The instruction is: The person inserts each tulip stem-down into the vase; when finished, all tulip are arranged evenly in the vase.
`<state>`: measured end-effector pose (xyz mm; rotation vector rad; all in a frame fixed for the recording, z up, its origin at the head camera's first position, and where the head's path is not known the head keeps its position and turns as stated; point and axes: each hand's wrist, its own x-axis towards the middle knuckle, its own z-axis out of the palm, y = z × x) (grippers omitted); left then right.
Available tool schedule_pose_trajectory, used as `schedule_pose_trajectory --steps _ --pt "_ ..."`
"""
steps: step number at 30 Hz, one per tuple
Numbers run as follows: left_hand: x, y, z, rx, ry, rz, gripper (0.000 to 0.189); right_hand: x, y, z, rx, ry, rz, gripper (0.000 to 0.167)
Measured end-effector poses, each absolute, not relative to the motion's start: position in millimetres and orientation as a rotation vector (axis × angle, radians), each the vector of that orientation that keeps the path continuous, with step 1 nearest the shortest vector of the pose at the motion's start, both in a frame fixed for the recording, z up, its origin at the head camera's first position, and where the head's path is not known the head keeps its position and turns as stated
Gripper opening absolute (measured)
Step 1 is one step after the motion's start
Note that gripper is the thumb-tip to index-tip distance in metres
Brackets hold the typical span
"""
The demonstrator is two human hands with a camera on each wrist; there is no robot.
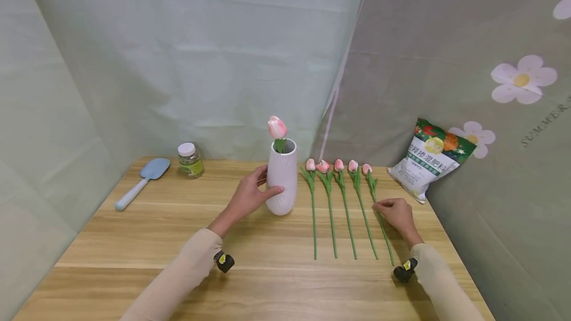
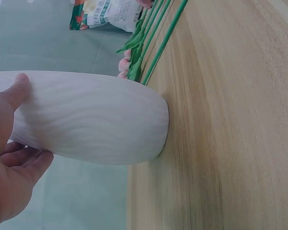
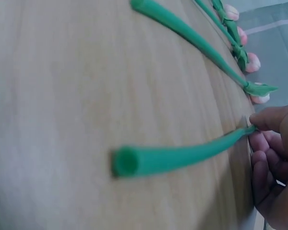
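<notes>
A white ribbed vase (image 1: 283, 182) stands upright on the wooden table with one pink tulip (image 1: 277, 128) in its mouth. My left hand (image 1: 250, 193) grips the vase from its left side, thumb across the front; the left wrist view shows the thumb and fingers around the vase wall (image 2: 96, 117). To the right, several artificial tulips lie in a row, blossoms toward the back. My right hand (image 1: 397, 214) pinches the stem of the rightmost tulip (image 1: 384, 237). In the right wrist view, that tulip's green stem (image 3: 177, 157) runs to my thumb and fingertips.
A blue shovel with a pale handle (image 1: 133, 194) lies at the far left. Beside it stands a small jar with a white lid (image 1: 191, 161). A printed bag (image 1: 430, 160) leans against the cloth wall at the back right.
</notes>
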<state>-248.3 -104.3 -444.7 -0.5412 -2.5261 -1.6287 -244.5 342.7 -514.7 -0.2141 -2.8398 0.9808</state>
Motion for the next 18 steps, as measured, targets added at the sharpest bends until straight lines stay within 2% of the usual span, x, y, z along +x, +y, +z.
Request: schedule_pose_trajectory --steps 5,18 --pt "-248.7 -104.5 -444.7 -0.549 -2.522 -1.629 0.075 -245.2 341.6 -513.7 -0.285 -2.826 0.988 0.024" --pt "-249.0 -104.4 -444.6 -0.541 -2.524 -1.629 0.075 -233.2 340.5 -498.1 -0.477 -2.712 1.214 0.030"
